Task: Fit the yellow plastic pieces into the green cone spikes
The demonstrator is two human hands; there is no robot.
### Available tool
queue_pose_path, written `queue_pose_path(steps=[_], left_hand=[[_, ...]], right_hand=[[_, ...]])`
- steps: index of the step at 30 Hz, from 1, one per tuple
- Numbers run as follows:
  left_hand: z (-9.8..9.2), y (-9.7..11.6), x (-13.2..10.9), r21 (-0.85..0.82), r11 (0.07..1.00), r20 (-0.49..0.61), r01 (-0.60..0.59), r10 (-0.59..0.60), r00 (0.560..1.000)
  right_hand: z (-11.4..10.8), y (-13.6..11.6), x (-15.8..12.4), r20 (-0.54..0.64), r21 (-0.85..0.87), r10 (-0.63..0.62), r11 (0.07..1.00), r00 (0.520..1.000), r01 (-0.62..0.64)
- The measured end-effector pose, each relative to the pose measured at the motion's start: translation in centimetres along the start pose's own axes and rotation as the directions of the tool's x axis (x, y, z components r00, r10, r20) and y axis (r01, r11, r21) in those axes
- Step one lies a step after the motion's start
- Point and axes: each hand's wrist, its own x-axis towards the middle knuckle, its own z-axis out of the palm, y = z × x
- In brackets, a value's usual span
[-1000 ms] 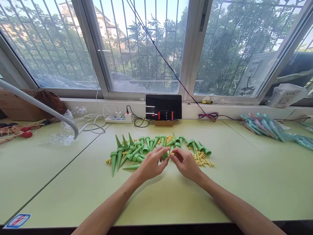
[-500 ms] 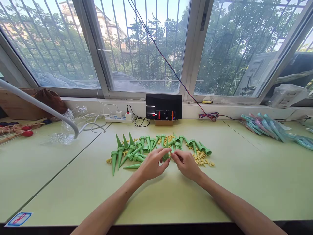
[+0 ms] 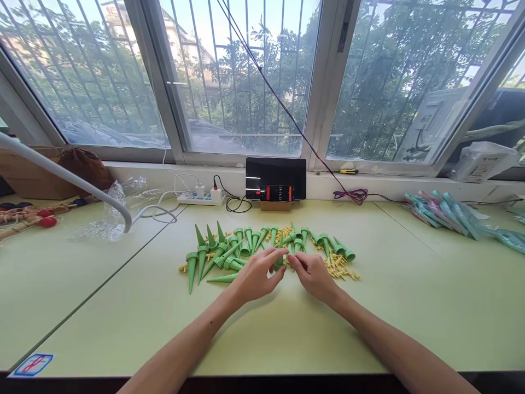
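Observation:
My left hand (image 3: 257, 274) is closed around a green plastic watering spike (image 3: 279, 262), its point up, just above the table. Close beside it, my right hand (image 3: 314, 275) pinches thumb and forefinger together at the spike's side; whatever lies between those fingertips is too small and covered to make out. Beyond both hands spread several more green watering spikes (image 3: 191, 268), some lying flat, some leaning on others. Small yellow T-shaped plastic pieces (image 3: 338, 268) lie scattered among them, mostly behind and to the right of my right hand.
A tablet (image 3: 275, 171) with a phone (image 3: 280, 193) before it leans near the window sill. Left of them are a white power strip (image 3: 202, 199) and a white curved tube (image 3: 82, 183). Bagged teal and pink items (image 3: 447, 213) lie far right; red balls (image 3: 47, 222) far left.
My right hand has shifted very slightly, its fingertips still pinched by the spike. My left hand keeps its grip, and the scattered pieces lie as before.

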Motion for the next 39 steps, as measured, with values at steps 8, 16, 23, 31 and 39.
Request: queue_pose_path(steps=[8, 16, 23, 31, 39], left_hand=[[-0.04, 0.00, 0.02, 0.003, 1.000, -0.006, 0.014, -0.014, 1.000], [0.07, -0.11, 0.02, 0.015, 1.000, 0.003, 0.023, -0.023, 1.000], [-0.04, -0.05, -0.03, 0.009, 1.000, 0.010, 0.009, -0.009, 1.000], [0.12, -0.23, -0.12, 0.024, 1.000, 0.005, -0.012, 0.012, 1.000], [0.02, -0.21, 0.09, 0.052, 0.998, -0.023, 0.020, -0.019, 1.000]], right_hand=[[-0.33, -0.56, -0.12, -0.004, 0.077, -0.063, 0.995, 0.998, 0.063], [-0.08, -0.05, -0.01, 0.006, 0.087, -0.053, 0.995, 0.999, 0.052], [-0.05, 0.17, 0.03, 0.011, 0.006, -0.032, 0.999, 0.999, 0.032], [0.05, 0.40, 0.16, 0.039, -0.028, -0.015, 0.999, 0.999, 0.017], [-0.31, -0.18, 0.02, 0.026, 0.061, -0.039, 0.997, 0.999, 0.037]])
